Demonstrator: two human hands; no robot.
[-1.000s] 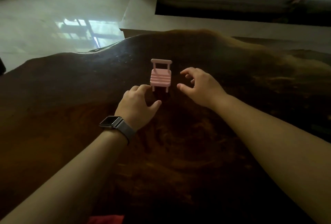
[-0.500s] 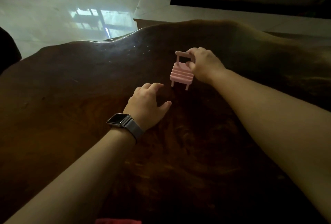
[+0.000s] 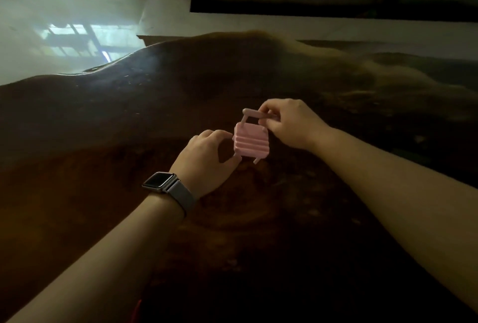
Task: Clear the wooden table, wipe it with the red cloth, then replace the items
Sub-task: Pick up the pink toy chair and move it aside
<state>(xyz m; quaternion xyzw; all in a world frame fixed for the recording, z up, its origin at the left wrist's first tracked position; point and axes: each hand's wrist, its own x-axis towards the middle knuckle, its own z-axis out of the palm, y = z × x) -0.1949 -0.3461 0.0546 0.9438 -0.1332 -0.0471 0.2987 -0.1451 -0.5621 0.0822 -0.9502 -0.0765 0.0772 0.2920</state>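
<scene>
While the head camera looks down, two hands are out over one big dark wooden table [image 3: 108, 157]. One tiny pink chair [image 3: 250, 140] is up in the air between them, tilted, legs not touching the wood. Right hand [image 3: 292, 126] pinches the chair's top rail with its fingertips, closed on it. Left hand [image 3: 207, 159] sits just beside the seat, fingers curled loosely open, and whether the fingertips touch the seat edge I can't really tell. One smartwatch [image 3: 158, 181] with a mesh band on the left wrist. One sliver of red cloth [image 3: 136, 312] peeks in at the bottom edge. Pale shiny floor [image 3: 51, 12] past the table.
</scene>
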